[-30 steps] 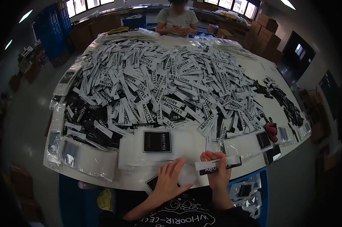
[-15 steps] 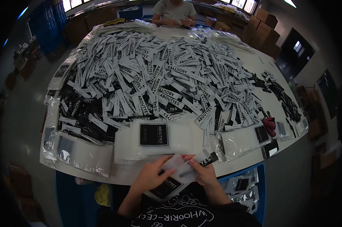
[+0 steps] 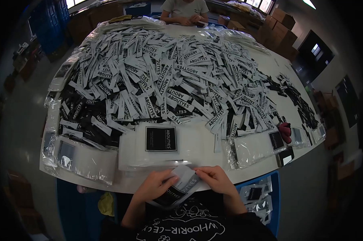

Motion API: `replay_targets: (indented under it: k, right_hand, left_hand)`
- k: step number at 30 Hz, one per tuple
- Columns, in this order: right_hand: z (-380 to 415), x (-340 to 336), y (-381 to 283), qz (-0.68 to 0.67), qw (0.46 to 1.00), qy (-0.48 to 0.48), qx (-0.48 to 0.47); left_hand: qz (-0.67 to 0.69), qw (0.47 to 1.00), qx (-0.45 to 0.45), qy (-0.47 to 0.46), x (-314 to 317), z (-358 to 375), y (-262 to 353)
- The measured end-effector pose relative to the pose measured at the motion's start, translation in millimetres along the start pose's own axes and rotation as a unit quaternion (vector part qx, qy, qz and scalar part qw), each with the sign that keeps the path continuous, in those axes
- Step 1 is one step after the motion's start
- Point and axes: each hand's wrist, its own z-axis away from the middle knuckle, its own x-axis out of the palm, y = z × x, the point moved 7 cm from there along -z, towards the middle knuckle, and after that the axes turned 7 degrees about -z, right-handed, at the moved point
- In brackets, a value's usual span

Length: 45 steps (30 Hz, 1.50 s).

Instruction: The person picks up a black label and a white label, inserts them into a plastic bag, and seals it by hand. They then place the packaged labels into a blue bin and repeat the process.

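A clear plastic bag with a black label point(image 3: 171, 196) is between my hands, in front of my shirt. Pale printed sachets point(image 3: 186, 179) show at the bag, seemingly inside it. My left hand point(image 3: 154, 185) is closed on the bag's left side, thumb across its front. The bag's upper right edge is pinched by my right hand point(image 3: 218, 180), whose fingertips meet there. Just beyond lies a stack of similar bags point(image 3: 161, 138), black label facing up, at the table's front edge.
A large heap of white and black sachets point(image 3: 161, 80) covers the white table point(image 3: 288, 74). Wrapped bag packs point(image 3: 87, 160) lie along its edges. Blue bins point(image 3: 276, 201) stand below, one holding packed bags point(image 3: 256, 195). Across the table sits another person point(image 3: 184, 12).
The pale and black sachets in my right hand have moved left and down to the bag. My right hand now pinches the bag's edge. The view has shifted slightly.
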Motion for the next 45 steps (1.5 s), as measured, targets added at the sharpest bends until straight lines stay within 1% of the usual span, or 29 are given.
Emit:
replay_targets:
  k: [2, 3, 4, 5, 8, 11, 12, 13, 14, 15, 16, 18, 20, 22, 26, 28, 29, 31, 32, 34, 35, 37, 38, 39, 40, 41, 43, 44, 45]
  right_hand:
    - [8, 14, 7, -0.042, 0.976, -0.187, 0.102]
    - [5, 13, 10, -0.045, 0.976, -0.184, 0.105]
    - [5, 20, 20, -0.064, 0.959, -0.24, 0.136]
    - [7, 28, 29, -0.082, 0.937, -0.296, 0.166]
    - [0, 40, 33, -0.011, 0.947, -0.302, 0.108]
    - [-1, 37, 47, -0.017, 0.951, -0.275, 0.138]
    - [1, 38, 47, -0.018, 0.951, -0.276, 0.137]
    - [-3, 28, 44, -0.196, 0.957, -0.164, 0.137]
    - [-5, 15, 43, -0.365, 0.921, -0.046, 0.13]
    - [-5, 14, 25, -0.435, 0.895, -0.045, 0.085]
    - [-4, 16, 26, -0.434, 0.896, -0.044, 0.083]
    - [3, 25, 23, -0.193, 0.979, -0.058, -0.01]
    - [2, 36, 26, -0.195, 0.98, -0.031, -0.003]
    - [2, 44, 9, -0.196, 0.979, -0.028, -0.051]
    - [0, 42, 3, -0.184, 0.978, -0.049, -0.08]
    - [0, 32, 9, -0.139, 0.988, -0.054, -0.032]
    - [2, 26, 8, -0.139, 0.989, -0.049, -0.032]
    - [6, 18, 12, -0.058, 0.998, -0.037, 0.0]
    - [7, 17, 13, -0.056, 0.998, -0.035, 0.0]
    - [10, 11, 1, -0.07, 0.991, 0.012, -0.115]
    - [13, 8, 1, -0.07, 0.991, 0.016, -0.116]
    - [21, -5, 5, -0.078, 0.994, -0.008, -0.077]
    - [28, -17, 4, -0.043, 0.997, 0.0, -0.065]
    - [38, -33, -1, -0.008, 0.999, 0.007, -0.053]
    - [50, -57, -3, -0.005, 0.999, 0.043, -0.014]
    - [64, -82, -5, -0.002, 0.996, 0.081, 0.025]
    - [100, -115, 8, 0.059, 0.978, 0.045, 0.193]
    - [110, -118, 15, 0.194, 0.949, -0.023, 0.248]
    - [121, -122, 23, 0.323, 0.893, -0.092, 0.299]
  left_hand:
    - [-0.013, 0.999, 0.029, -0.043, 3, 2, 3]
    - [-0.031, 0.995, 0.039, -0.089, 8, 2, 9]
    - [-0.047, 0.989, 0.049, -0.134, 14, 2, 13]
    - [-0.045, 0.988, 0.049, -0.136, 17, 2, 14]
    - [-0.044, 0.989, 0.057, -0.127, 18, 0, 17]
    - [-0.076, 0.982, 0.026, -0.173, 22, 2, 11]
    - [-0.052, 0.993, 0.035, -0.103, 14, 0, 11]
    - [-0.027, 0.998, 0.044, -0.033, 6, 0, 12]
    - [-0.028, 0.998, 0.045, -0.034, 8, 0, 13]
    - [0.065, 0.997, 0.03, 0.033, 0, -1, 12]
    - [0.158, 0.983, 0.015, 0.098, -7, -1, 10]
    - [0.151, 0.985, 0.029, 0.073, -1, -3, 14]
    - [0.141, 0.988, 0.047, 0.045, 6, -3, 16]
    - [0.111, 0.99, 0.013, 0.088, 5, 5, 6]
    - [0.09, 0.984, 0.055, 0.14, 4, 17, 9]
    - [0.103, 0.987, -0.029, 0.119, 9, 16, -10]
    - [0.104, 0.988, -0.027, 0.115, 12, 13, -11]
    - [-0.125, 0.965, 0.12, 0.198, 11, 12, 16]
    - [-0.123, 0.965, 0.122, 0.198, 16, 9, 19]
    - [-0.146, 0.947, 0.117, 0.261, 17, 10, 23]
    - [-0.146, 0.948, 0.119, 0.258, 20, 9, 25]
    - [-0.088, 0.968, 0.123, 0.201, 29, 3, 26]
    - [-0.087, 0.968, 0.124, 0.2, 30, 1, 30]
    - [-0.054, 0.975, 0.153, 0.153, 35, -3, 37]
    - [-0.021, 0.977, 0.182, 0.106, 39, -7, 42]
    - [-0.022, 0.977, 0.185, 0.106, 38, -6, 40]
    - [0.014, 0.988, 0.088, 0.125, 33, -6, 19]
    - [0.017, 0.989, 0.09, 0.12, 31, -8, 18]
    - [0.006, 0.984, 0.086, 0.156, 25, -9, 18]
